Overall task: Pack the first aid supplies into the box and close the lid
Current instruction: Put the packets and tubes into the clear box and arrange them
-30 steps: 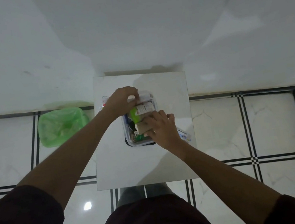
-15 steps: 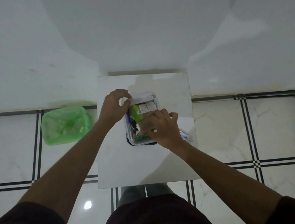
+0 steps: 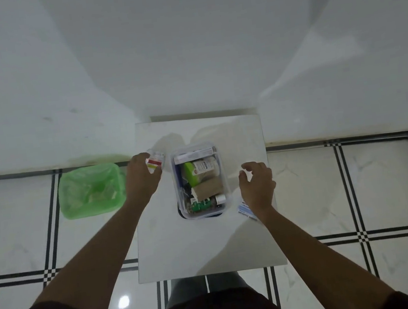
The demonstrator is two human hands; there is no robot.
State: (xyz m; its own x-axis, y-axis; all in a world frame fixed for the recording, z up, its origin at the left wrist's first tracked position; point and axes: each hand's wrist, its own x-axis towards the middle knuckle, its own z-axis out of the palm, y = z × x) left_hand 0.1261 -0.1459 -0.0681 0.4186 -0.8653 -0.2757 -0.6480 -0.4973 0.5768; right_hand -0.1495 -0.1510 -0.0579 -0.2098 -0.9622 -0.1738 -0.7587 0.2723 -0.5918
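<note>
Small clear packet pinched in left hand, beside full box. Right hand spread loose, nothing held.

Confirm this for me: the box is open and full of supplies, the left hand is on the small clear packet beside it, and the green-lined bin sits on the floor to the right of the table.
One thing is wrong: the head view shows the green-lined bin on the floor to the left of the table, not the right. The box is open and full, and the left hand is on the small clear packet.

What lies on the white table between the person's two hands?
In the head view, the clear plastic box packed with first aid supplies sits between the left hand and right hand; bare white table surrounds it.
</note>
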